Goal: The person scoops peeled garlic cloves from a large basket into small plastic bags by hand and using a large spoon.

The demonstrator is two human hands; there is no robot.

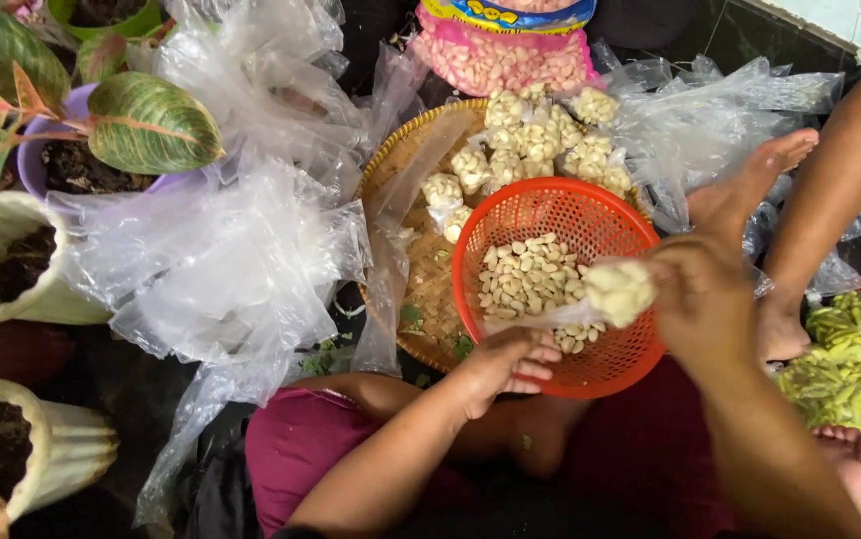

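1. A small clear bag of peeled garlic cloves (pixel 618 290) is pinched at its filled end by the right hand (pixel 702 299), right of centre in the frame; the fingers are closed tightly around the plump bundle.
2. The loose plastic tail of that bag is drawn down and to the left, where it is gripped by the left hand (pixel 501 367) just below centre, fingers curled shut on the film (the thumb cannot be made out).
3. The bag's long axis is thus laid on a slant, from the filled end at the upper right to the empty tail at the lower left.
4. The bag is held over the near rim of an orange mesh basket (pixel 605 215), in which loose cloves (pixel 530 279) are heaped.
5. The basket is set on a woven bamboo tray (pixel 430 269), with filled small bags (pixel 535 140) piled at its upper edge.
6. Crumpled clear plastic bags (pixel 241 240) are spread across the left half, beside potted plants (pixel 71 120) at the upper left.
7. Another person's foot (pixel 750 185) is rested at the upper right, near green vegetables (pixel 850 369).
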